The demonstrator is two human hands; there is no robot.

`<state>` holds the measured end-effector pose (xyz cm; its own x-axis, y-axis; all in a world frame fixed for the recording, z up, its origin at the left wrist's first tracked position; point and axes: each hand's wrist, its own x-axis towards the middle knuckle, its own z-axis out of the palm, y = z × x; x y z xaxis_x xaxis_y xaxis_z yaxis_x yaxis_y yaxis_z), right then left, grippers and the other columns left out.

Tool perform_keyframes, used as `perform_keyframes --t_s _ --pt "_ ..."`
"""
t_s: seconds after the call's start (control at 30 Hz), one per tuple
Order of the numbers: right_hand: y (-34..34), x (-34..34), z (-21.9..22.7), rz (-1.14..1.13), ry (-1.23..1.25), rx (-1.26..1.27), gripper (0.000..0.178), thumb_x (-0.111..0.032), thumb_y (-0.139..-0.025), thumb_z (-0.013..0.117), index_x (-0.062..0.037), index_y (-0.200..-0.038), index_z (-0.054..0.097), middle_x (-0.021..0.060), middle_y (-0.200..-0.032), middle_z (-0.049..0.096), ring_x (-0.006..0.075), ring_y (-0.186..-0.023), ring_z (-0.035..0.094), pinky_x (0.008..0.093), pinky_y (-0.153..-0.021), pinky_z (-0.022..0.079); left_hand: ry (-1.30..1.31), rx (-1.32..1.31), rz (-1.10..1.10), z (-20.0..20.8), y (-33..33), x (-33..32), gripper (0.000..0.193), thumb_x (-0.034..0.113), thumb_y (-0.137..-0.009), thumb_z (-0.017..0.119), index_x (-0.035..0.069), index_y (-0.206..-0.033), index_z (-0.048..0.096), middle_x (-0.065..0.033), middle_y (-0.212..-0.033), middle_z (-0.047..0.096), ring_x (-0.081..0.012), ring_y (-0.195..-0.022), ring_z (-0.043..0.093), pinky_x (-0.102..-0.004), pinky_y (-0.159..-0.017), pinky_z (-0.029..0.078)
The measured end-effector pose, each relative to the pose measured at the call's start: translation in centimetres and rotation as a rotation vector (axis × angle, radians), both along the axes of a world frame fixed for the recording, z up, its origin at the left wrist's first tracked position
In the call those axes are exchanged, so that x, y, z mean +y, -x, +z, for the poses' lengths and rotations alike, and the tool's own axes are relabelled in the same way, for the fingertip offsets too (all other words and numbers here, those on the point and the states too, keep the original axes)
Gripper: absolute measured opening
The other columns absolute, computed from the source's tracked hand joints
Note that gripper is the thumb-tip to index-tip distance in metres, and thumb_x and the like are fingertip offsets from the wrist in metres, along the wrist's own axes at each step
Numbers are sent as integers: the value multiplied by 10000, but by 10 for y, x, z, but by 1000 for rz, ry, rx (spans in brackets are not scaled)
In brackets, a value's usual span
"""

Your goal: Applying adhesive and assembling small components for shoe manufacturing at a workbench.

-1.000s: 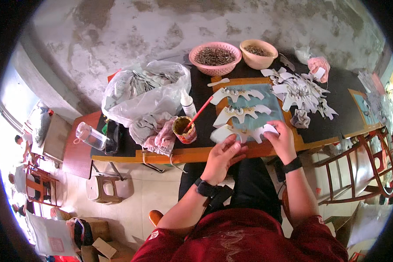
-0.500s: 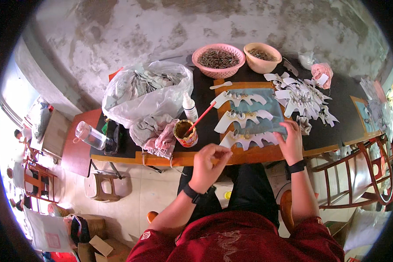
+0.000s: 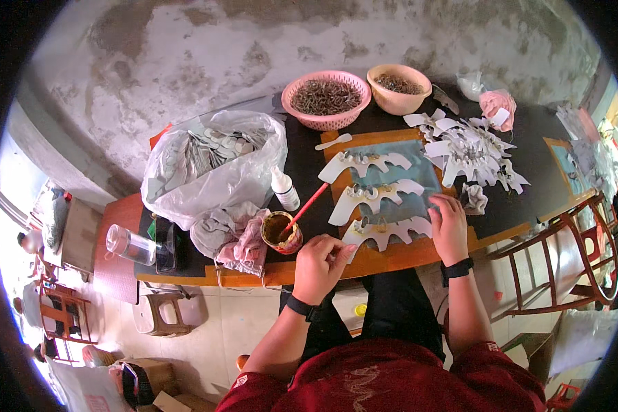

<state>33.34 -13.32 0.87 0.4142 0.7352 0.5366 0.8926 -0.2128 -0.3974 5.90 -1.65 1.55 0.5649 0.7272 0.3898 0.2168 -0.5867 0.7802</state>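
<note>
Crosswise, white cutout [image 3: 384,230] lying left-right, right hand [image 3: 449,226] flat on it, left hand [image 3: 321,266] grip unclear

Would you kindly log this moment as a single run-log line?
left hand: at table edge beside glue jar | right hand: pressing nearest white cutout | board: three cutouts laid out | red stick: in jar

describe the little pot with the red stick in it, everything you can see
The small round pot stands upright near the front edge of the dark table, brown and smeared on its walls, holding a brownish paste. A thin red stick leans out of it up and to the right, toward the white cut-out shapes. A crumpled pinkish-grey cloth lies against its left side. The left hand is just right of it, not touching.
</note>
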Motion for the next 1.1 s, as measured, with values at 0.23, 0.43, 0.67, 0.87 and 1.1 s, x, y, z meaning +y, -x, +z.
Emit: perform_keyframes --t_s 0.23,0.43,0.67,0.87,1.1 --pt "-1 2 1 13 -6 -5 178 -80 -912 600 -30 -1080 623 130 -1144 633 355 -1056 578 450 -923 459 53 -27 -25 1 0 0 118 109 -848 750 19 -846 674 -75 -745 604 -177 -589 552 -295 -532 427" --pt "-1 1 -1 11 -23 -7 145 -74 -909 598 -26 -1042 627 132 -1138 632 357 -1043 578 454 -912 462 -163 -49 6 2 -6 0 160 122 -807 779 50 -911 682 -89 -859 633 -215 -658 584 -316 -575 472" --pt "-1 0 -1 4 -25 -11 136 -75 -900 602 -25 -1023 630 130 -1134 632 359 -1054 574 458 -911 461 -131 31 32 3 -5 -2 250 196 -779 813 41 -900 660 -119 -895 636 -323 -831 634 -401 -725 518" --pt "1 -2 0 37 -44 4 127 -71 -879 632 -23 -996 633 134 -1137 633 358 -1077 574 458 -919 461 -224 3 45 2 -6 -1 253 174 -777 812 27 -918 663 -133 -910 656 -330 -839 654 -398 -720 532" --pt "0 -5 -4 28 -45 10 149 -78 -862 662 -30 -1000 635 129 -1143 631 352 -1082 578 459 -934 465 -229 23 90 1 -6 -7 242 186 -815 781 15 -931 655 -133 -931 649 -329 -842 649 -404 -728 531"
